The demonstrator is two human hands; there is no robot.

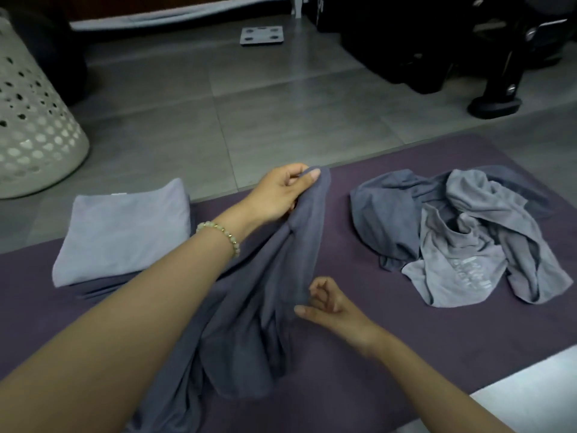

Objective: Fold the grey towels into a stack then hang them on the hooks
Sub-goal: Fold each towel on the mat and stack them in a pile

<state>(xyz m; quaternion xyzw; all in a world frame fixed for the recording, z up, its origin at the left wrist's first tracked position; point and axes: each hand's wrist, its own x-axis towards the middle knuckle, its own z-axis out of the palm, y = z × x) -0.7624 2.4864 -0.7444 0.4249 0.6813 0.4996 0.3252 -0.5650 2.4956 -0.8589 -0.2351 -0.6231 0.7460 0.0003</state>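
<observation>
Floor [281, 98]: large square grey tiles, smooth with a slight sheen.
Mat [406, 339]: one, dull purple, flat and matte with a rounded far corner. It lies on the floor, and all the towels rest on it.
Basket [34, 120]: one, pale plastic with a curved wall pierced by round holes, standing on the floor at the far left.
Black equipment [437, 42]: dark, hard shapes with a footed stand at the far right. It is too dim to tell what it is.
Dark towel [249, 323]: one, slate grey and soft, lifted at its far corner and falling in long loose folds down the middle of the mat.
Loose pile [462, 239]: crumpled towels on the right of the mat, at least one dark grey and one light grey. The light one has pale lettering.
Folded stack [125, 229]: a neat light grey rectangle on top with a darker layer showing beneath, on the mat's left edge. The number of layers is unclear.
Left hand [278, 195]: thumb and curled fingers pinch the dark towel's raised corner.
Right hand [331, 303]: fingers curled, thumb tip at the towel's lower edge. I cannot tell whether it grips cloth.
Scale [261, 35]: one, a flat grey square with four dark pads.
Bracelet [223, 231]: one, pale round beads on the left wrist.
</observation>
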